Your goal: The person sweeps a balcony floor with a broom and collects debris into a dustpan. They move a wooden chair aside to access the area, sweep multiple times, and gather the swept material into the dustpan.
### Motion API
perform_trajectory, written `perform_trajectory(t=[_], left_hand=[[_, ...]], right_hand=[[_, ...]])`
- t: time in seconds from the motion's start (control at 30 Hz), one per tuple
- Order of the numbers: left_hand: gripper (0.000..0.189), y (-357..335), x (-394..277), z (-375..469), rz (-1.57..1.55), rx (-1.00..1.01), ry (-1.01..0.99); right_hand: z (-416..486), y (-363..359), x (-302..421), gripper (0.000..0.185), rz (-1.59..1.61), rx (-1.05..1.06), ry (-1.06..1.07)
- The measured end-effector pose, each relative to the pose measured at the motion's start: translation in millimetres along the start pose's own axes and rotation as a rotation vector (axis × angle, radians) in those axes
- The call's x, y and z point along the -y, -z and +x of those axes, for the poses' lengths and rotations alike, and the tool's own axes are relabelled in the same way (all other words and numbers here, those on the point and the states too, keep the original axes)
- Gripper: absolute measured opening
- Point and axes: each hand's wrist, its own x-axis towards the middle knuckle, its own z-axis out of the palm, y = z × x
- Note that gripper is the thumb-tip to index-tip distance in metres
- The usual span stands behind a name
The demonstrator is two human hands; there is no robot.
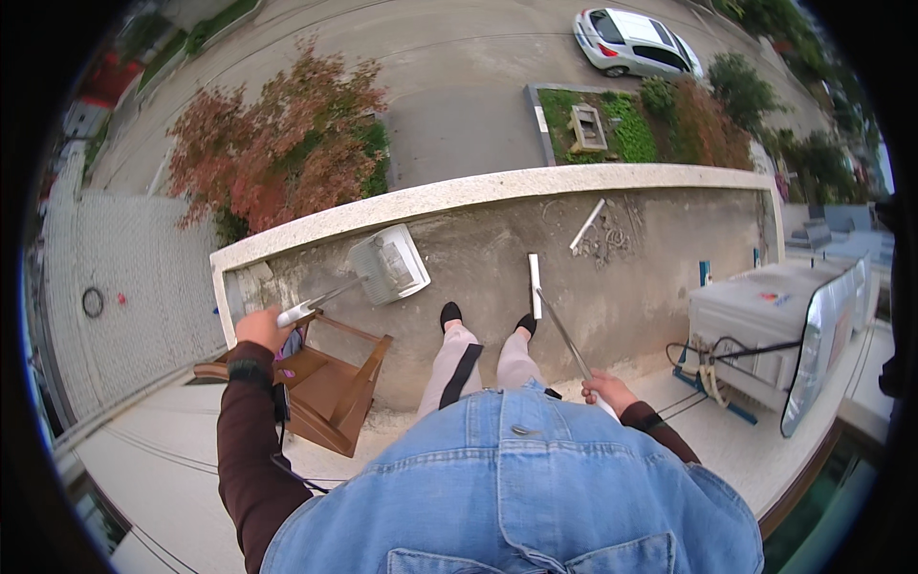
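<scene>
My left hand (259,330) grips the white end of a long-handled dustpan's handle (295,313). The dustpan's white and translucent grey pan (405,251) lies on the concrete floor beyond it, with some matter inside that is too unclear to name. My right hand (611,392) is closed around the metal pole (566,331) of a floor sweeper. Its narrow white head (535,285) rests on the floor just in front of my right shoe (527,326). Farther off lies a heap of grey debris (613,237), with a loose white strip (588,224) along its left side.
A brown wooden chair (341,380) stands close below my left hand. An outdoor air-conditioner unit (746,308) with hoses and blue brackets is mounted at the right. A low pale parapet (488,192) borders the floor; beyond and below are a reddish-leaved tree (287,143) and a parked car (638,44).
</scene>
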Motion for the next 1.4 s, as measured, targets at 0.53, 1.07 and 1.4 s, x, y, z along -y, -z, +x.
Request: perform_trajectory(t=[0.53, 1.07, 1.4], left_hand=[[0.035, 30, -107, -87, -0.623, 0.128, -0.04], [0.039, -21, -203, -122, -0.697, 0.068, -0.128], [0.036, 13, -218, -157, -0.677, -0.042, -0.29]], right_hand=[[-16, 54, -63, 0.063, 0.043, -0.077, 0.138], [-24, 96, -104, 0.075, 0.307, -0.23, 0.143], [-9, 136, -100, 0.069, 0.301, -0.185, 0.103]])
